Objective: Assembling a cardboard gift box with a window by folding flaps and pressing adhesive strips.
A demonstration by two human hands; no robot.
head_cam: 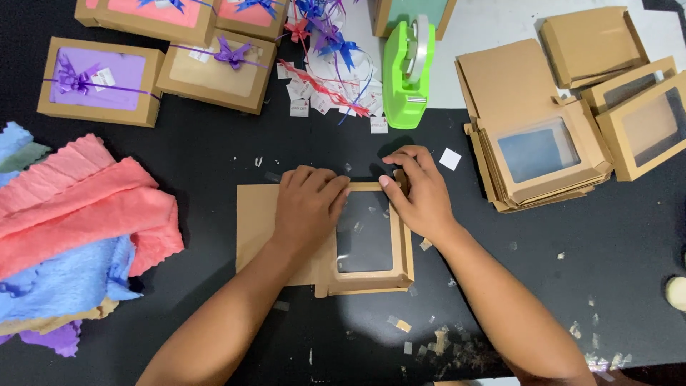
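A flat brown cardboard box blank (371, 275) with a clear window lies on the black table (214, 154) in front of me. My left hand (307, 207) lies palm down on the blank's left panel, fingers curled along its top edge. My right hand (418, 189) pinches the top right corner of the window frame, bending a small flap there with thumb and fingers.
A green tape dispenser (407, 68) stands just beyond the hands. A stack of flat window box blanks (532, 154) and folded boxes (647, 121) sits at right. Finished boxes with ribbon bows (100, 82) line the far left. Coloured cloths (78, 229) are piled at left. Tape scraps (436, 339) litter the near table.
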